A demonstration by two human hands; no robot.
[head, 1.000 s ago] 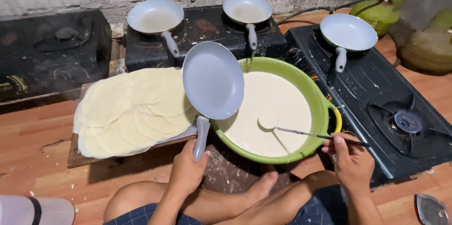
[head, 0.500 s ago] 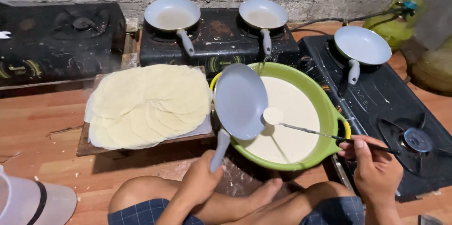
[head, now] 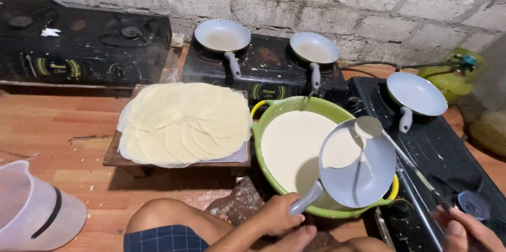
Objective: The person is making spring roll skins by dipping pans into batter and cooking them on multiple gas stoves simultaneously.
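Two hands at work: my left hand [head: 275, 214] clamps the handle of a light, rigid grey frying pan [head: 358, 163] over the green batter bowl [head: 274, 108]; my right hand [head: 466, 231] grips a thin steel ladle [head: 369, 127], pouring runny, spill-prone batter.

**Tight around the bowl, open to my left**

My left hand [head: 274, 214] holds a pan [head: 358, 170] over the green bowl [head: 274, 112], my knee just below it. Crepes [head: 184, 123] crowd the bowl's left side, stoves [head: 263, 67] with pans block the back and right. Bare wooden floor [head: 52, 125] left of the crepes gives free passage, up to the white jug [head: 31, 210].
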